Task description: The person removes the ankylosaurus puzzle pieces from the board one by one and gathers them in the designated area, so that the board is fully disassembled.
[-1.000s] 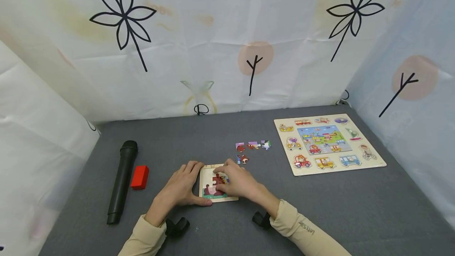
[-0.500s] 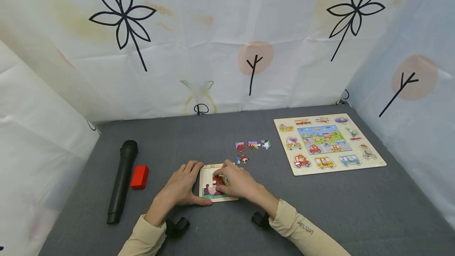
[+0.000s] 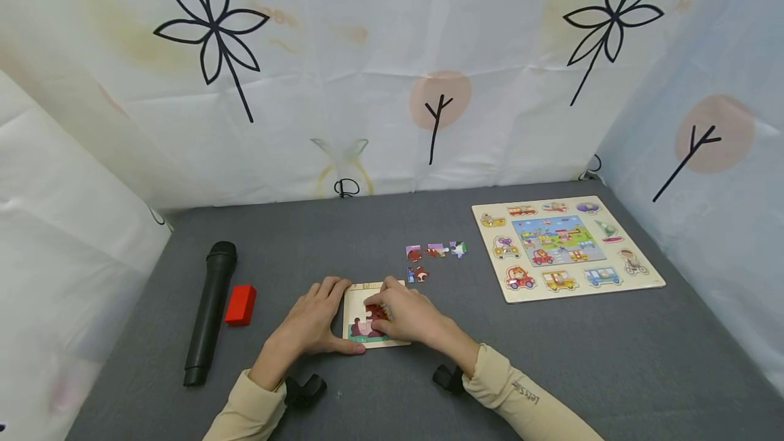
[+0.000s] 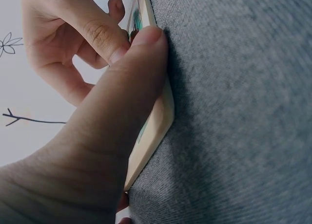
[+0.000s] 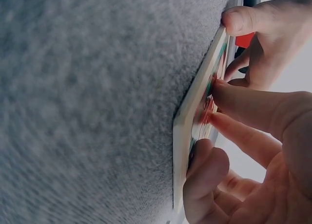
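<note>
1. Puzzle board lies flat on the grey table; the left hand grips its left side, thumb along the near edge.
2. Right hand pinches a brown piece on the puzzle board, blocking sight of its right part.
3. Just beyond it, rightward: four loose pieces.
4. Well right: a vehicle board.
5. Left of it: a red block, then a microphone.

Grey woven cloth on table cover, matt, slightly rough. Pale wood by its look on puzzle tray; edge smooth, unvarnished-looking. Likewise woodlike on vehicle board, smooth, printed. Creased white fabric for backdrop. Dark microphone: plastic-looking, low sheen. Soft beige cloth in sleeves. Smooth-faced red block, material unclear.
</note>
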Demonstrator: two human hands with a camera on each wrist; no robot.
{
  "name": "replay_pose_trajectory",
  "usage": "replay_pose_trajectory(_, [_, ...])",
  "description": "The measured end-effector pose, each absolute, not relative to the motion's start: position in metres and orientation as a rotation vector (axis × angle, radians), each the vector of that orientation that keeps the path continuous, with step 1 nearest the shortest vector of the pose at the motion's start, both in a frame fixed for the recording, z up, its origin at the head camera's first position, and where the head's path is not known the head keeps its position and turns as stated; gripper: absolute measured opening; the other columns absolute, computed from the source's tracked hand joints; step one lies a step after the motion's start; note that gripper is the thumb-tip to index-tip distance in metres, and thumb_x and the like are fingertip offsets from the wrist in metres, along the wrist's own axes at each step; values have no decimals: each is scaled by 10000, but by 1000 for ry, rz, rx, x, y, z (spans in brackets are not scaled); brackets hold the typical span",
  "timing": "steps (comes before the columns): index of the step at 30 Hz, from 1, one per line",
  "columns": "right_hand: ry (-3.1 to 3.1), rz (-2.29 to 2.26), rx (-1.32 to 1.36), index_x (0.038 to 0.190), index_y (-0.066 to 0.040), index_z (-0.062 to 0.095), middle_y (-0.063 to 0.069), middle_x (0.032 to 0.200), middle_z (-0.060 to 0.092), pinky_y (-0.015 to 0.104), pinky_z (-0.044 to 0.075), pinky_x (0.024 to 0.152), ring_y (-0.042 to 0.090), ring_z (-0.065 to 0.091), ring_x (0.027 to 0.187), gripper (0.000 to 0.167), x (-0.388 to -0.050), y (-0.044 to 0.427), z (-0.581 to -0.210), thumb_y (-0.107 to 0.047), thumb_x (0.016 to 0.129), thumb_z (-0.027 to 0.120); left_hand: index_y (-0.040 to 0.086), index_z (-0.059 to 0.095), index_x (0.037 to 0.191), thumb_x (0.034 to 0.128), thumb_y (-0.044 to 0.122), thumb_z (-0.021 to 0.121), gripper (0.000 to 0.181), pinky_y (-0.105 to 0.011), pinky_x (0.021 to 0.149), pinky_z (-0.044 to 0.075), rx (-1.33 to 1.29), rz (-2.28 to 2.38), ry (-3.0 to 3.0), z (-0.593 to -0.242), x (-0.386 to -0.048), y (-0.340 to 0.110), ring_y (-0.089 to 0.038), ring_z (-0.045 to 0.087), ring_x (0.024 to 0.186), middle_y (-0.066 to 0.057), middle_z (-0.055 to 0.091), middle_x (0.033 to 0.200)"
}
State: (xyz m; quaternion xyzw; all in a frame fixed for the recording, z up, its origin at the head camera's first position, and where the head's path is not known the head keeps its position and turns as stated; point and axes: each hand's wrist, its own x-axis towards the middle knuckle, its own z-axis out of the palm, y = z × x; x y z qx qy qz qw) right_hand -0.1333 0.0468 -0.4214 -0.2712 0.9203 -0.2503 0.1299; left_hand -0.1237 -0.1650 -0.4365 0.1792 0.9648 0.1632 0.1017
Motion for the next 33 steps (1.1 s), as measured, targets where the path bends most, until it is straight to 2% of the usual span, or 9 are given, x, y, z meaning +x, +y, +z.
replay_pose_trajectory(33, [2710, -708, -837, 1170, -131, 742, 43, 989, 584, 231, 351, 549, 101, 436, 678, 292, -133, 45, -420, -172, 887, 798, 86, 439, 1489, 637, 659, 892, 1122, -570, 969, 488, 523, 486, 2844, -438, -125, -165, -322, 507, 1229, -120, 467, 1467])
